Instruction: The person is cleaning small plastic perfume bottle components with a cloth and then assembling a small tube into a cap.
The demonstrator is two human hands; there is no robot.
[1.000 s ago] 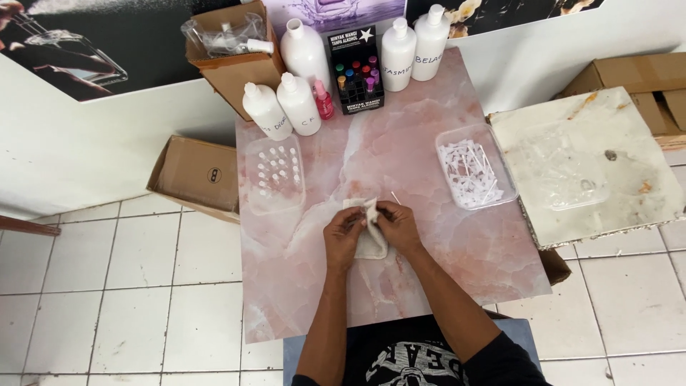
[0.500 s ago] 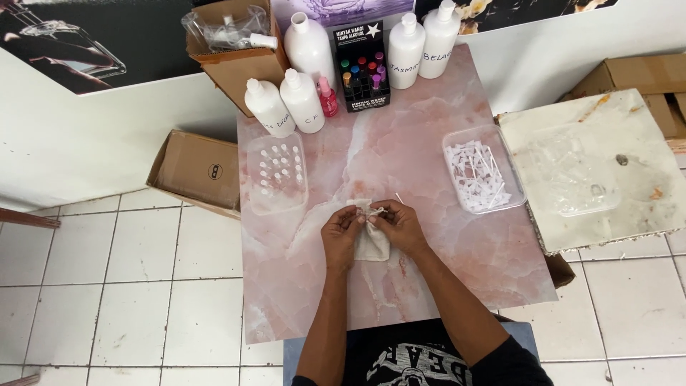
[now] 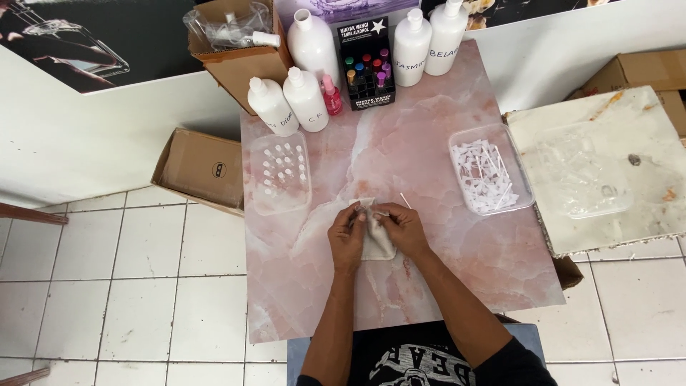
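Observation:
Both my hands meet over a small off-white cloth (image 3: 376,243) lying on the pink marble table (image 3: 429,286). My left hand (image 3: 347,234) pinches the cloth's upper left edge. My right hand (image 3: 401,226) holds the cloth's upper right part, and a thin white stick (image 3: 405,200) pokes out beside its fingers. Whether a small item sits between the fingertips is too small to tell.
A clear tray of small vials (image 3: 279,171) lies to the left, a clear tray of white sprayer parts (image 3: 489,170) to the right. White bottles (image 3: 304,96), a pink bottle (image 3: 331,95) and a dark display box (image 3: 366,64) line the far edge. Cardboard boxes (image 3: 204,168) sit on the floor.
The view has shifted slightly. My hands stay at the cloth, with the fingertips drawn closer together near its top edge.

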